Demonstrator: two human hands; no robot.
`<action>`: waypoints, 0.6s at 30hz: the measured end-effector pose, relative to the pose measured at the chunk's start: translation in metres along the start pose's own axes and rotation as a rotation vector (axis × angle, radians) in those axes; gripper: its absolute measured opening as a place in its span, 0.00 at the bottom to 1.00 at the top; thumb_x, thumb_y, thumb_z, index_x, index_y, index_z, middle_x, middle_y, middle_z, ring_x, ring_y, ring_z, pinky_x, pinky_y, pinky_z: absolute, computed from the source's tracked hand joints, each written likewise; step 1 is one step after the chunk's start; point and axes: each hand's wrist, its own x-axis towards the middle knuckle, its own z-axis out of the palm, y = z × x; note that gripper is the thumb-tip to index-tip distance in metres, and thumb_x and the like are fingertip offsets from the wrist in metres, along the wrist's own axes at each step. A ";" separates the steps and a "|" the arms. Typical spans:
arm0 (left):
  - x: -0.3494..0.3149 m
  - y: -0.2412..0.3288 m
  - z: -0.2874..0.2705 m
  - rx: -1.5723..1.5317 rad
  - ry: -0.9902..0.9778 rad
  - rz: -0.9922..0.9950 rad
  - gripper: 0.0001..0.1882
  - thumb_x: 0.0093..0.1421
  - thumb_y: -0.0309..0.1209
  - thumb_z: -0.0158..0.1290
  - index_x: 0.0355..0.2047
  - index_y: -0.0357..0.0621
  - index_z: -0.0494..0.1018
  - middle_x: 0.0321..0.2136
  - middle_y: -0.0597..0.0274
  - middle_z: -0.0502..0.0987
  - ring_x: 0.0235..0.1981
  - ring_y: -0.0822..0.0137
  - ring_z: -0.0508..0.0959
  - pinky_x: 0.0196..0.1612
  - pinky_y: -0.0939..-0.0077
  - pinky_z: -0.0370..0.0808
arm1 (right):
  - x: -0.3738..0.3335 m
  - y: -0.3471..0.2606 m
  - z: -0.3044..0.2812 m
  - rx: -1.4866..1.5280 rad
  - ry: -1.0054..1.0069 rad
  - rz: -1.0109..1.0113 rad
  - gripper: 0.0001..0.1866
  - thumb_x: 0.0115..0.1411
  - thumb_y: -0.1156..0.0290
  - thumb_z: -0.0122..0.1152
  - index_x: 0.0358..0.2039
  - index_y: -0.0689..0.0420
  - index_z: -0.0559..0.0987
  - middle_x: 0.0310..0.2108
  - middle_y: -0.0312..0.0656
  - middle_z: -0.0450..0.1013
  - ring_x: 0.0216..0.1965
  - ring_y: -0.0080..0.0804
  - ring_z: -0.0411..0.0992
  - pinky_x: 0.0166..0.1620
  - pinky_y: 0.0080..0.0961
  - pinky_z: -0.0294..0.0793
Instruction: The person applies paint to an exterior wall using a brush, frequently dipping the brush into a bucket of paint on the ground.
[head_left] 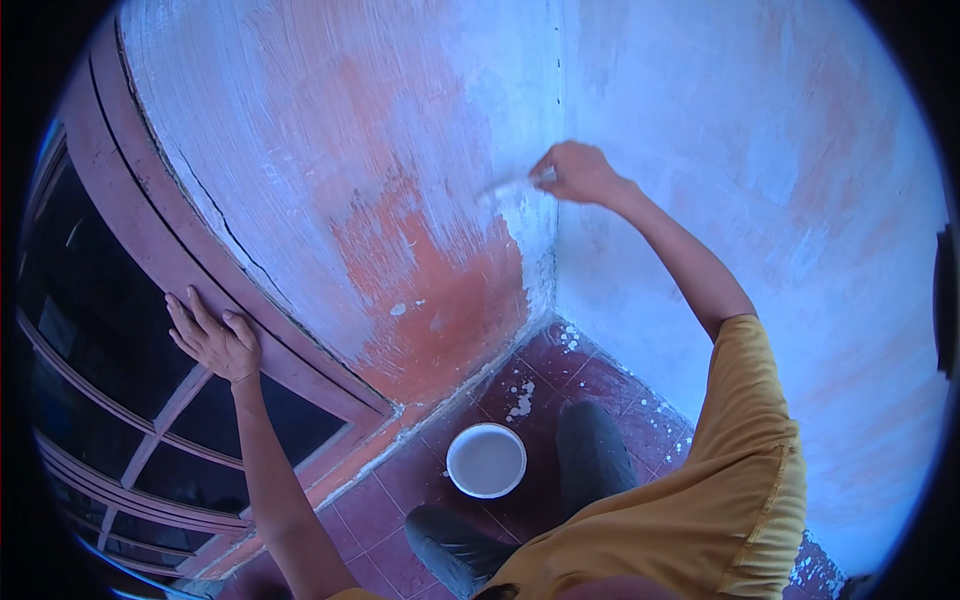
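Observation:
My right hand point(578, 172) is raised by the wall corner, its fingers closed round the handle of a paintbrush point(512, 187). The brush end is smeared by motion and lies against or close to the left wall point(300, 120), where streaky white paint covers much of an orange-red coat. A bare orange patch point(440, 310) shows low on that wall, below the brush. My left hand point(217, 340) rests with spread fingers on the reddish wooden frame point(270, 350) of a window and holds nothing.
A round white bucket point(487, 496) with whitish paint point(487, 462) inside stands on the dark red tiled floor point(400, 525), close to my legs point(592, 450). White splashes point(520, 400) spot the tiles. The right wall point(700, 120) is whitish, and dark window panes point(95, 270) are at left.

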 end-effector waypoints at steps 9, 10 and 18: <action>0.001 0.005 0.000 -0.004 0.001 -0.003 0.31 0.56 0.38 0.40 0.61 0.48 0.56 0.62 0.52 0.52 0.63 0.54 0.52 0.63 0.48 0.45 | 0.047 -0.007 -0.098 0.195 1.019 -0.126 0.14 0.55 0.67 0.58 0.39 0.60 0.80 0.34 0.53 0.76 0.33 0.41 0.77 0.37 0.31 0.74; 0.000 0.006 0.001 -0.009 -0.002 -0.004 0.31 0.56 0.38 0.40 0.61 0.48 0.56 0.62 0.52 0.52 0.63 0.54 0.52 0.63 0.48 0.45 | 0.052 0.000 -0.084 0.166 0.977 -0.059 0.15 0.54 0.61 0.57 0.40 0.52 0.80 0.28 0.52 0.75 0.30 0.43 0.76 0.35 0.33 0.74; 0.002 0.006 0.003 -0.013 0.030 0.003 0.30 0.56 0.38 0.40 0.60 0.47 0.58 0.62 0.51 0.54 0.63 0.55 0.54 0.62 0.49 0.46 | -0.055 0.012 0.105 0.196 0.356 0.032 0.18 0.56 0.64 0.56 0.49 0.42 0.76 0.14 0.50 0.67 0.15 0.40 0.68 0.24 0.34 0.68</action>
